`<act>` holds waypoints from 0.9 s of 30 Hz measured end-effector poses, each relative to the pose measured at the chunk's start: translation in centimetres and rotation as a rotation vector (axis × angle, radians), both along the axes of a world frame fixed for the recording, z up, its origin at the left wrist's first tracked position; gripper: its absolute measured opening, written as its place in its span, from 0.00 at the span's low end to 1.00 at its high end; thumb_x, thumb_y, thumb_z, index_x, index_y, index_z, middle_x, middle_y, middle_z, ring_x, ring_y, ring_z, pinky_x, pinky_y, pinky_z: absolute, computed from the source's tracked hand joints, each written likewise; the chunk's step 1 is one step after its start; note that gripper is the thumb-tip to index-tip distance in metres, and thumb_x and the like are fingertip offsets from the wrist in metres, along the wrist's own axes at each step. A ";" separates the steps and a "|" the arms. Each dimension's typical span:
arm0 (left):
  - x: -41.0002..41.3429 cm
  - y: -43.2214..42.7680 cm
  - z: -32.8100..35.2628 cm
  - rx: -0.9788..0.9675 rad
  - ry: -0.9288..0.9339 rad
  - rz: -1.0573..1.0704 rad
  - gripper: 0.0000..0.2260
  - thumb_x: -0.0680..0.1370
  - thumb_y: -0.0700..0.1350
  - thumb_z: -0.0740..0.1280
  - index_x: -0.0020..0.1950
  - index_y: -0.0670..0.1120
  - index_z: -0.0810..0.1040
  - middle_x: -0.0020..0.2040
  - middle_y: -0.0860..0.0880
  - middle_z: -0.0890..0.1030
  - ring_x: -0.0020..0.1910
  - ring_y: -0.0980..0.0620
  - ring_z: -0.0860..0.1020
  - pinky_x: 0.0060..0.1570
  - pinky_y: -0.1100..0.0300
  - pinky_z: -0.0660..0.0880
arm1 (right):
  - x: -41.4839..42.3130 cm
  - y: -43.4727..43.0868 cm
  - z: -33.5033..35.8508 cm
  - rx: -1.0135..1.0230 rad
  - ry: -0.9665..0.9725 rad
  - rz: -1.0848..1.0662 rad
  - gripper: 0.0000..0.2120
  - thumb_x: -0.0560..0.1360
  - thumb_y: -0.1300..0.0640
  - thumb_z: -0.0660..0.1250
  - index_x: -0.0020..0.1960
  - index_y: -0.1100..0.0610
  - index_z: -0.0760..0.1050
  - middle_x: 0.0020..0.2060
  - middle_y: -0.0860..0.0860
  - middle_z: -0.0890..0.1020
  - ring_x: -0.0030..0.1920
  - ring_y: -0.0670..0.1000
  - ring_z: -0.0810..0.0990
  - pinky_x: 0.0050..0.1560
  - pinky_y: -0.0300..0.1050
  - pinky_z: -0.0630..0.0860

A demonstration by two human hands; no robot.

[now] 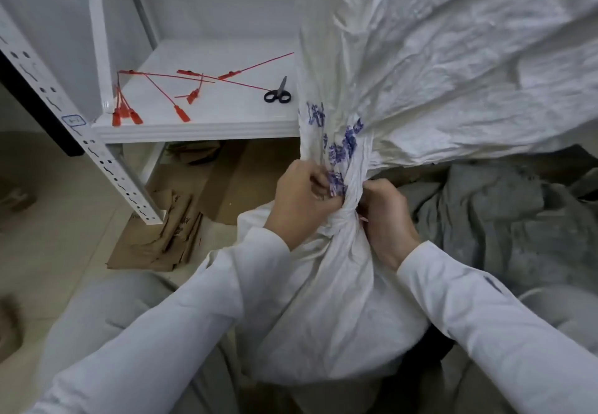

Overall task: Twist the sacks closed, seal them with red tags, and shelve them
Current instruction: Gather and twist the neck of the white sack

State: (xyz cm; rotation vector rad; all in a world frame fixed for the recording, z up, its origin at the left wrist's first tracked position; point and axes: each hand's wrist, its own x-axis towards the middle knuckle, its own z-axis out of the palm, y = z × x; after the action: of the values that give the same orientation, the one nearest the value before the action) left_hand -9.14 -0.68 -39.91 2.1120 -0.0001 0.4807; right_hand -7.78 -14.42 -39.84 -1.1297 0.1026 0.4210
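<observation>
A white woven sack [326, 287] with blue print stands between my knees, its neck twisted tight. My left hand [299, 200] grips the twisted neck from the left. My right hand [383, 216] grips it from the right, fingers curled round the narrowest part. Above my hands the loose top of the sack fans out wide and hides the right part of the shelf. Several red tags [181, 90] lie scattered on the white shelf [200, 129] at upper left, some bunched at its front left corner.
Black-handled scissors [277, 92] lie on the shelf near the sack. A perforated white shelf post [97, 155] slants down at left. Flattened brown cardboard [168, 229] covers the floor under the shelf. Grey cloth [504, 219] is piled at right.
</observation>
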 end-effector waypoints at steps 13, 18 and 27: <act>-0.1 -0.5 -2.2 0.155 -0.014 -0.018 0.15 0.70 0.46 0.74 0.33 0.45 0.69 0.34 0.50 0.71 0.33 0.57 0.69 0.34 0.68 0.64 | -1.0 0.4 -0.1 -0.278 -0.210 -0.092 0.07 0.73 0.63 0.72 0.51 0.62 0.82 0.45 0.57 0.86 0.48 0.55 0.85 0.52 0.49 0.80; 0.6 0.7 -0.9 0.124 0.154 -0.130 0.21 0.73 0.57 0.70 0.33 0.43 0.69 0.31 0.49 0.71 0.30 0.55 0.67 0.33 0.64 0.65 | -0.1 -0.1 0.5 -0.133 -0.171 -0.191 0.09 0.77 0.67 0.66 0.56 0.65 0.78 0.50 0.61 0.84 0.51 0.57 0.84 0.51 0.48 0.81; 0.6 2.4 -0.4 0.085 0.450 -0.304 0.19 0.71 0.58 0.73 0.57 0.52 0.75 0.48 0.51 0.79 0.49 0.54 0.78 0.51 0.63 0.75 | 2.0 -1.1 0.1 0.144 -0.037 -0.233 0.16 0.78 0.67 0.63 0.65 0.65 0.74 0.59 0.59 0.81 0.57 0.56 0.81 0.57 0.49 0.79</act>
State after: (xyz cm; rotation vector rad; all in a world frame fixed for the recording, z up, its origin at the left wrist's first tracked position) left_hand -8.49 1.74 -40.36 2.2119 -0.0829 -0.1805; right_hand -5.78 -15.55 -39.75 -0.9697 0.1670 0.1970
